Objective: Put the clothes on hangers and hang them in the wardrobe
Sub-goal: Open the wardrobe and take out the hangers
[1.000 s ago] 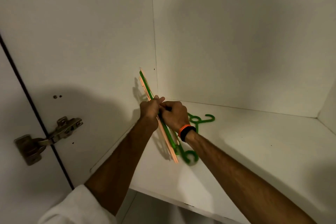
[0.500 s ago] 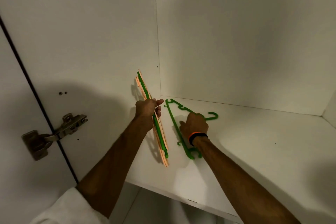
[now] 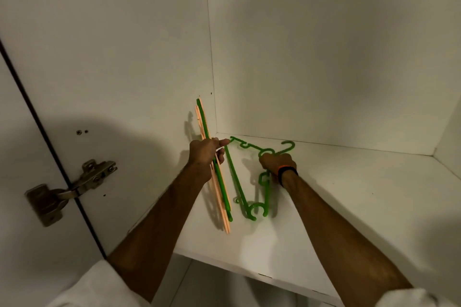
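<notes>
A bundle of thin plastic hangers, orange with one green among them (image 3: 216, 177), is gripped by the left hand (image 3: 205, 154); its fingers (image 3: 219, 154) are curled round the bundle near the middle, with the thumb (image 3: 223, 142) stretched out to the right. Above the fingers the bundle leans against the white side wall (image 3: 124, 57) of the wardrobe, and below them its lower end is set on the white shelf (image 3: 349, 207).

Just to the right of the left thumb, a single green plastic hanger (image 3: 235, 182) is seen lying nearly flat on the shelf. Its upper part, close to the hook (image 3: 289, 145), is held by the right hand (image 3: 277, 163), whose fingers are curled down over the plastic; how tightly they are pressed cannot be told, since they are hidden under the back of the hand. The long bar of this hanger is found between the two hands, and its lower corner well below the right fingers. A black and orange band (image 3: 287, 172) is worn at the right wrist. A metal door hinge (image 3: 72, 188) is fixed far left of the left fingers.
</notes>
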